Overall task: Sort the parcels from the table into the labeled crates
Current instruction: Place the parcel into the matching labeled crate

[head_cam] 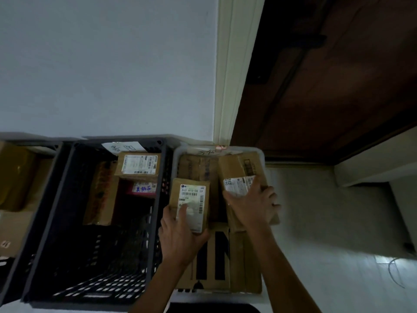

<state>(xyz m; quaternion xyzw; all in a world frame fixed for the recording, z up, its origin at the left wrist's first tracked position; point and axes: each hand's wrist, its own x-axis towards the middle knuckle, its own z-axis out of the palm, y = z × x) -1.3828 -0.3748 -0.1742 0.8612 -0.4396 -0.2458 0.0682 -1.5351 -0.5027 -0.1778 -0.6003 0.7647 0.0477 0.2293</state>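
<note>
Left hand (180,233) grips small parcel (190,199) over grey crate (261,154).

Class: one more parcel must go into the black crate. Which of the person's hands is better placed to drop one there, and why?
The left hand. It holds the small parcel right beside the black crate, while the right hand grips a parcel farther away, over the grey crate.

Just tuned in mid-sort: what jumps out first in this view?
Two bare arms reach into the grey crate at centre right: the left hand holds a small brown parcel with a white barcode label, and the right hand grips another labelled parcel atop stacked cardboard boxes. Left of them a large black crate holds a few parcels at its far end, with a handwritten paper tag on its rim.
</note>
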